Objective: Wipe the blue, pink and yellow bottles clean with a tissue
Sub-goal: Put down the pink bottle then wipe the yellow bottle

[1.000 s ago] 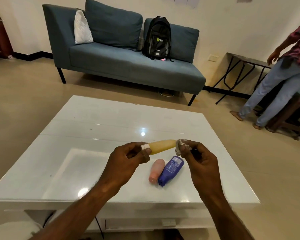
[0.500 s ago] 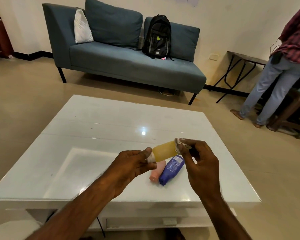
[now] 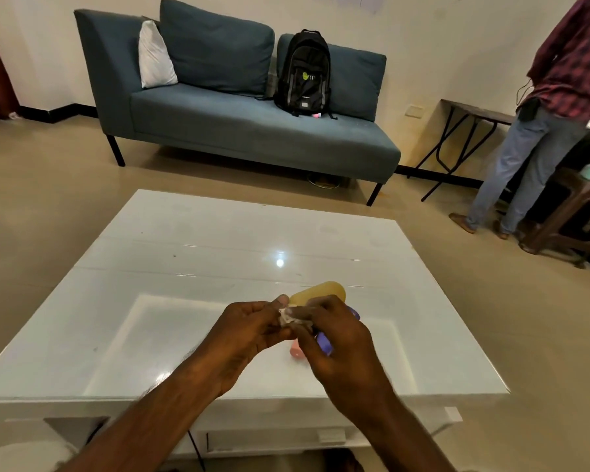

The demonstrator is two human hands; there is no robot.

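**Yellow bottle held over the white table**

Head view: above the glossy white table [image 3: 191, 267], the left hand [image 3: 249, 330] grips the cap end of the smooth, rounded yellow bottle [image 3: 321, 292]. The right hand [image 3: 341, 349] pinches a crumpled tissue [image 3: 292, 316] against it. On the table beneath, the pink bottle [image 3: 295, 350] and blue bottle [image 3: 324, 342] lie mostly hidden. Beyond the table stands a sofa [image 3: 252, 131] with a backpack [image 3: 304, 73].

Both forearms converge above the table, left hand [image 3: 249, 330] and right hand [image 3: 338, 345] touching, fingers curled.

Head cam looks fwd/down, close over hands at white table [image 3: 191, 253].
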